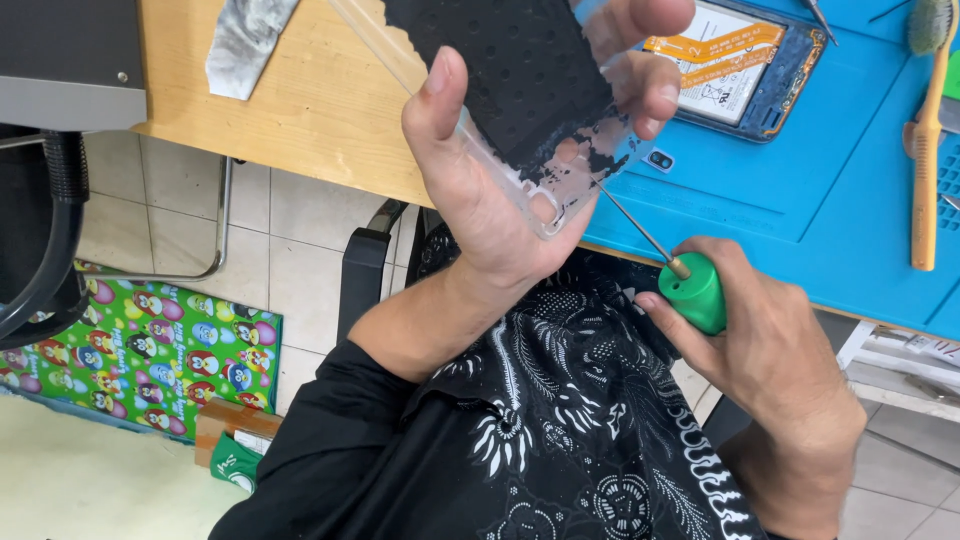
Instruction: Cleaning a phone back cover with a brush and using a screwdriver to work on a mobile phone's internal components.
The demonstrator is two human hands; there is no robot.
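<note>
The left hand (480, 190) clamps a clear plastic phone back panel (520, 90) above the wooden table edge (320, 110); dark coating is partly scraped off, much remaining. The right hand (770, 350) grips a green-handled metal pick (690, 285), tip touching the panel's bare corner.
</note>
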